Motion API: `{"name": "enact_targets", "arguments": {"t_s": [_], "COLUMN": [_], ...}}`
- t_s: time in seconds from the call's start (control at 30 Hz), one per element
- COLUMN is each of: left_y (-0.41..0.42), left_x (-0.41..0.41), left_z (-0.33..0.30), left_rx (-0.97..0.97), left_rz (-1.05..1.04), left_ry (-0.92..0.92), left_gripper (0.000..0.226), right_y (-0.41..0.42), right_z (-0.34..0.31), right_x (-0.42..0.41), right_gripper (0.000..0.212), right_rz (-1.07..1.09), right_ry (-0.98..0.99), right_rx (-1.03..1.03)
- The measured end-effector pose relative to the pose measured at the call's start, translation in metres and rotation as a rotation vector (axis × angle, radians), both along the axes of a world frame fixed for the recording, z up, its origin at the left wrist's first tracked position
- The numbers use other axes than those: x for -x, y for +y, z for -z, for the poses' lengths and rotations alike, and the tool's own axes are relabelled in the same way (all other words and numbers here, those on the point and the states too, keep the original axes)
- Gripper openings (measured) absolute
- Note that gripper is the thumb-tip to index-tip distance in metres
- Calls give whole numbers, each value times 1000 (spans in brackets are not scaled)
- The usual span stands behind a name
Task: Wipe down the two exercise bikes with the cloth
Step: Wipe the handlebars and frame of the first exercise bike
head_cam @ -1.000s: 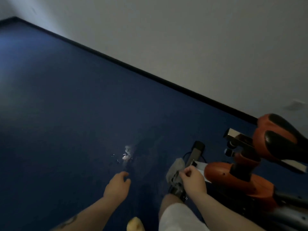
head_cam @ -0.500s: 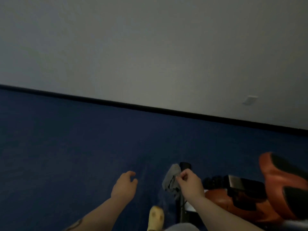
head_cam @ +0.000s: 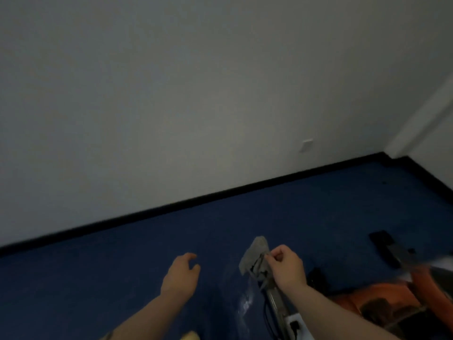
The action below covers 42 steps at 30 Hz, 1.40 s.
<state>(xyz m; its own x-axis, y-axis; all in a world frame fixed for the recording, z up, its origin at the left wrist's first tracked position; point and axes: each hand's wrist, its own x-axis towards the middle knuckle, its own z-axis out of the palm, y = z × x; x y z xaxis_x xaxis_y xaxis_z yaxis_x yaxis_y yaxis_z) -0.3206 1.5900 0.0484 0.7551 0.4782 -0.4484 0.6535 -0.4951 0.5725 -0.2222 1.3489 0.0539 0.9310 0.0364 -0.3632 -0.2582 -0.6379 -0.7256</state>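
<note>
My right hand (head_cam: 286, 268) is closed on a grey cloth (head_cam: 255, 256), pressing it onto the end of a grey metal bar (head_cam: 277, 303) of an orange exercise bike (head_cam: 382, 300) at the lower right. The bike's orange body is blurred and partly cut off by the frame edge. Another black-tipped bar (head_cam: 384, 246) sticks out to the right. My left hand (head_cam: 181, 276) hovers over the blue floor to the left of the cloth, fingers loosely curled, holding nothing.
Blue floor (head_cam: 122, 278) runs to a white wall (head_cam: 196, 106) with a black skirting board (head_cam: 220, 192). A wall corner stands at the right. A wet shiny patch (head_cam: 245, 303) lies on the floor beside the bar. A yellow shoe tip (head_cam: 188, 336) shows at the bottom.
My view has swung up and to the right, showing more wall and a corner. The right hand stays on the cloth at the bar's end; the left hand keeps hovering alongside.
</note>
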Motion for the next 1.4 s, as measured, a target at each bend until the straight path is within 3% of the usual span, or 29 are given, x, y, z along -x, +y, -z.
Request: {"name": "enact_targets", "arguments": {"t_s": [0.23,0.4,0.63,0.97,1.27,1.4], "left_y": [13,-26,-65,-162,-271,-326], "left_x": [-126,-211,-339,-474,-641,-659], "left_z": [-2,2,-9,4,-21,-44], "left_rx": [34,65,40,96,190,328], "left_rz": [262,526,685,964,1264,1289], "left_ry": [-24,-17,-51,25,-101,-94], "left_gripper": [38,41,40,39,35,31], "right_y": [6,-27,-77,-132,-183,-205], "right_z": [-6,-4,-13,-12,-27,-54], "right_x": [-43,-89,-169,-262,-329,-340], "right_gripper": [19,19,20,17,16,12], "right_rz": [397,570,712,1035,1539,1782], "right_ry": [-28,-4,-51,-77,-249,-391], "right_rx": [-75,-41,-60,-100,-136,-254]}}
